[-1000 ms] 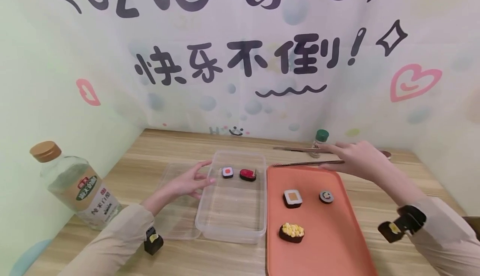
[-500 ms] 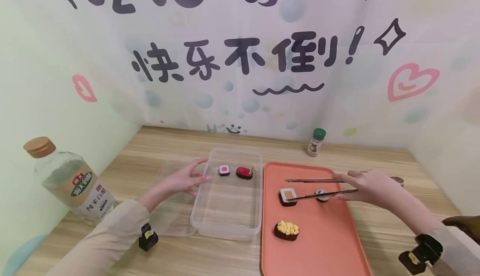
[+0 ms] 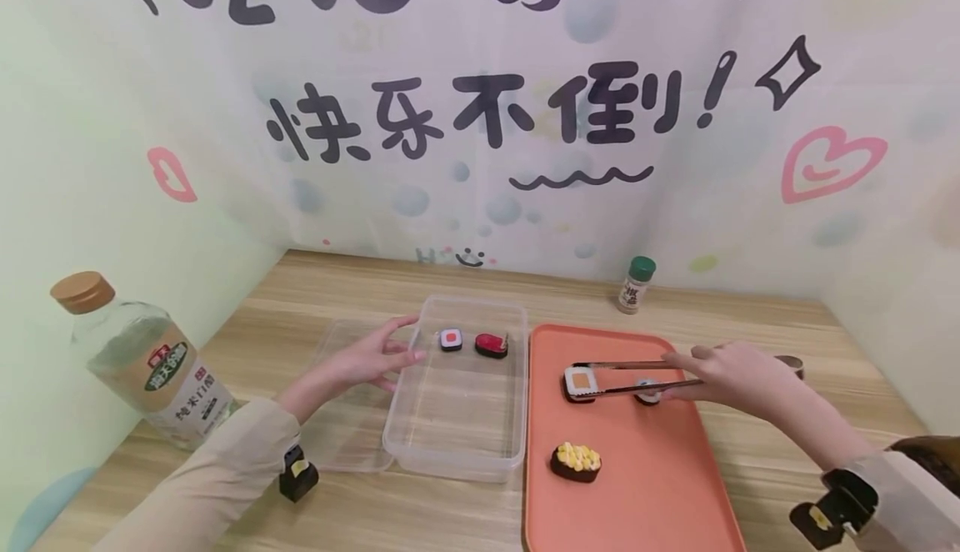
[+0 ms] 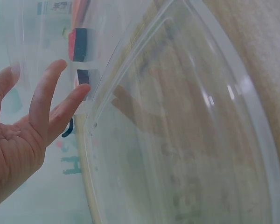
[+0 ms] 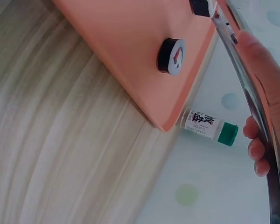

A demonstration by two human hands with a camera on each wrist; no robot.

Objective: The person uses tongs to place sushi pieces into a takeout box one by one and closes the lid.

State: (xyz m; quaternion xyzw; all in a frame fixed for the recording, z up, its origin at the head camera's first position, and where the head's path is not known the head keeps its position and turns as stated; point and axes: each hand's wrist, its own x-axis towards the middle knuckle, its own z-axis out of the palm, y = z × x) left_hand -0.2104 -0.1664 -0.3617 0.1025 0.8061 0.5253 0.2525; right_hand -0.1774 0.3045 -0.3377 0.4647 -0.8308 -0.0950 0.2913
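Observation:
My right hand (image 3: 738, 381) grips metal tongs (image 3: 630, 364) over an orange tray (image 3: 637, 494). The tong tips stand on either side of a square sushi roll (image 3: 581, 380) with an orange centre. Partly behind one tong arm is a small round sushi roll (image 3: 647, 393), plainly seen in the right wrist view. A corn-topped sushi (image 3: 576, 461) lies nearer on the tray. My left hand (image 3: 367, 362) touches the left side of a clear plastic box (image 3: 450, 459), fingers spread. Inside the box are a square sushi with a red centre (image 3: 451, 339) and a red-topped sushi (image 3: 492, 344).
A clear lid (image 3: 345, 444) lies left of the box, under my left forearm. A large vinegar bottle (image 3: 161, 368) stands at the left. Behind the tray is a green-capped seasoning shaker (image 3: 634, 287). A printed cloth (image 3: 465, 218) hangs along the table's back.
My right hand has brought the tongs from near the shaker down over the tray, and their tips now flank the square sushi roll. My left hand has stayed at the box.

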